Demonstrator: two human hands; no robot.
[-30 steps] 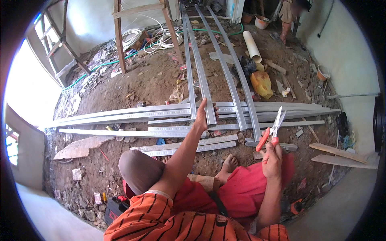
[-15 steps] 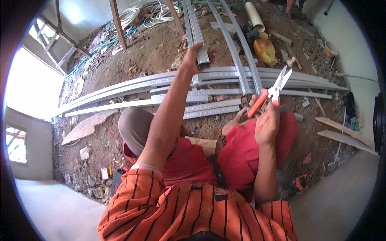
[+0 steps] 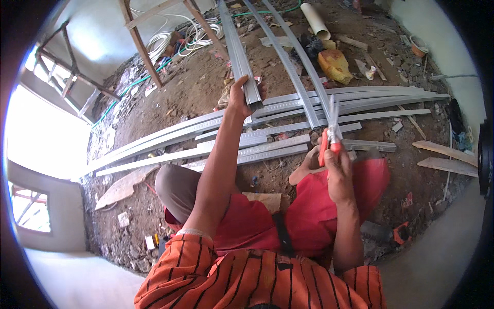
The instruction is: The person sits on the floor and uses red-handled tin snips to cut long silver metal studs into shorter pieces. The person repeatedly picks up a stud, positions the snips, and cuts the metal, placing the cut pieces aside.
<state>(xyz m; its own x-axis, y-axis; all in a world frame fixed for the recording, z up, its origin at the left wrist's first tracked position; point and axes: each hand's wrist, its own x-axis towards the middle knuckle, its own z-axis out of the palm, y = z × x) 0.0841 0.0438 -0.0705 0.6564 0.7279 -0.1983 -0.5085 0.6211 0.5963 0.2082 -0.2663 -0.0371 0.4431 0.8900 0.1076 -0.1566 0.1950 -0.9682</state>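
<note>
My left hand (image 3: 241,99), at the end of an outstretched arm, is wrapped round the near end of a long silver metal channel (image 3: 237,56). That channel runs away from me, its open end facing me. In my right hand (image 3: 339,177), above my right knee, are tin snips (image 3: 332,135) with red handles. Their blades point away from me, appear nearly together and are slightly blurred. Just beyond the snips lie two more long channels (image 3: 293,69) pointing away from me. They rest across several metal channels (image 3: 177,125) spread left to right on the dirt.
Wooden posts (image 3: 140,44) stand at the far left near coiled white cable (image 3: 198,33) and a green hose (image 3: 167,63). Farther right lie a white pipe (image 3: 315,21) and a yellow bag (image 3: 334,66). Loose boards (image 3: 446,166) lie at right; an orange-handled tool (image 3: 401,233) is beside my right leg.
My left hand has come nearer and slightly left, bringing the channel's end with it. The snips have turned from spread blades at the right to blades nearly together, pointing away, and moved slightly left.
</note>
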